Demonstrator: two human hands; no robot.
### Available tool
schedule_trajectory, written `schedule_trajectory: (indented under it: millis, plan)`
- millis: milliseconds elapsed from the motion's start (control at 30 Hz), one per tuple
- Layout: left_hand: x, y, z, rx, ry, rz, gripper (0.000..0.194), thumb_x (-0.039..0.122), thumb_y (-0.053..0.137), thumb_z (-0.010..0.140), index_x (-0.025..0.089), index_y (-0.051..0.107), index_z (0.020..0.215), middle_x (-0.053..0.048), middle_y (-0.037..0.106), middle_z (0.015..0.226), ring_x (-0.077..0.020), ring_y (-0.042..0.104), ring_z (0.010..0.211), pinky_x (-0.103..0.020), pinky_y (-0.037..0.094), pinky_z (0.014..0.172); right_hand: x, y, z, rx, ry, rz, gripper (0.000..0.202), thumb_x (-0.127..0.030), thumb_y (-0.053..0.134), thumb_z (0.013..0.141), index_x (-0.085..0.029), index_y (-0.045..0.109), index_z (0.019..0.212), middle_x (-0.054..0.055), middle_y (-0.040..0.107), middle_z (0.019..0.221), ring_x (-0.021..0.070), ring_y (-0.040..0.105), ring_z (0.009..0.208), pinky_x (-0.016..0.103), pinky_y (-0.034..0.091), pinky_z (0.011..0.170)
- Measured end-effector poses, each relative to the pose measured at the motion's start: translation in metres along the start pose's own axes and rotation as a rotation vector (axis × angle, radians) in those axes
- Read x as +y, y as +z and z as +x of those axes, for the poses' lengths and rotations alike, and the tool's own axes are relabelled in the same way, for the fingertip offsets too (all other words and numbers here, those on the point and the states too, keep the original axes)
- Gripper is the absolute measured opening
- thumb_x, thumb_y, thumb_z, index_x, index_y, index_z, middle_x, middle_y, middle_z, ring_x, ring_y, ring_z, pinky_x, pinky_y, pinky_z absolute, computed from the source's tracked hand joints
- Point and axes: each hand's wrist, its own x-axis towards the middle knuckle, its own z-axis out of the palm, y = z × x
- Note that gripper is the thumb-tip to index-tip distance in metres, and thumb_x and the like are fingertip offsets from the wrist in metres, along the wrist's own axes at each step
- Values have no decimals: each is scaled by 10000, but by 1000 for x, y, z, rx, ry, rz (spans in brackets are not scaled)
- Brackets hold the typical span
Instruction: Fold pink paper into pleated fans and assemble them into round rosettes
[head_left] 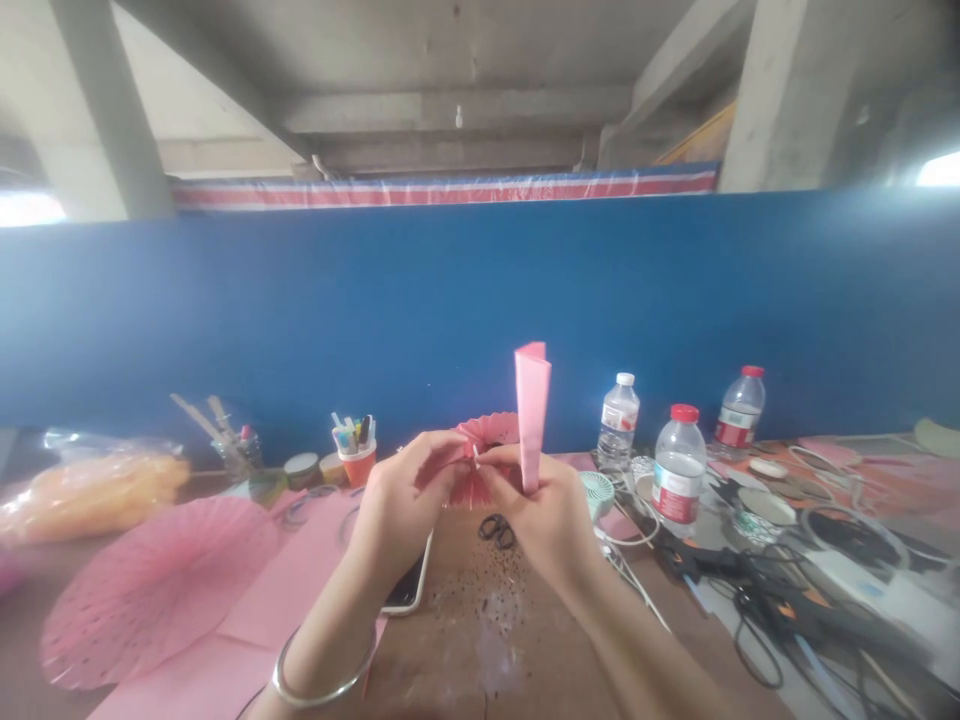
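Observation:
A pleated pink paper fan [487, 430] is partly spread between my hands, near the middle of the view. My left hand [409, 485] is closed on its left side, fingertips pinched near the fan's centre. My right hand [544, 510] pinches a small white piece [475, 453] at that centre with thumb and finger. A folded pink paper strip [532, 415] stands upright from the right hand, its lower end hidden behind the fingers. Black-handled scissors [496, 531] lie on the table just below the hands.
A phone [409, 585] lies beside my left wrist. Farther left are a large pink pleated fan [165, 585], pink sheets [277, 600] and a pen cup [358, 463]. Bottles [679, 475], cables and a small green fan [598, 492] crowd the right. Dark specks dot the brown table [450, 650].

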Motion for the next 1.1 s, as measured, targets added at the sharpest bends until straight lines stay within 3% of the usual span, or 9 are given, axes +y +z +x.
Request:
schedule_trajectory:
  millis: [100, 333, 467, 633, 1100]
  plan:
    - [4, 7, -2, 46, -72, -126, 137, 261, 595, 752, 183, 649, 851, -3, 675, 768, -126, 623, 683, -228, 509, 626, -6, -3, -3, -4, 13, 31, 143, -280, 563, 770, -208, 687, 775, 24, 678, 709, 164, 610, 639, 264, 471, 558]
    - [11, 23, -6, 46, -134, -375, 153, 240, 594, 758, 151, 609, 883, -30, 673, 779, -127, 624, 656, -223, 514, 552, -10, -5, -1, 18, 170, 262, 131, -256, 574, 734, -187, 685, 739, 19, 655, 610, 143, 604, 572, 245, 482, 500]
    - [14, 23, -9, 110, -8, -243, 113, 211, 588, 766, 167, 629, 861, -18, 676, 808, -129, 631, 707, -232, 528, 629, -12, -7, 2, -4, 249, 384, 95, -231, 615, 694, -182, 696, 691, 19, 660, 592, 141, 613, 561, 251, 497, 515]
    - [9, 17, -9, 74, 188, -122, 131, 153, 567, 782, 197, 630, 889, -7, 684, 833, -128, 639, 750, -227, 524, 644, -15, -13, 3, -78, 310, 452, 74, -214, 639, 680, -188, 692, 636, 15, 656, 588, 121, 587, 539, 240, 473, 500]
    - [5, 13, -7, 88, 352, 48, 176, 97, 567, 761, 196, 628, 894, -15, 687, 829, -123, 628, 712, -231, 496, 620, -18, -17, 4, -129, 346, 426, 121, -219, 646, 677, -179, 658, 563, -7, 587, 505, 48, 377, 394, 209, 270, 372]
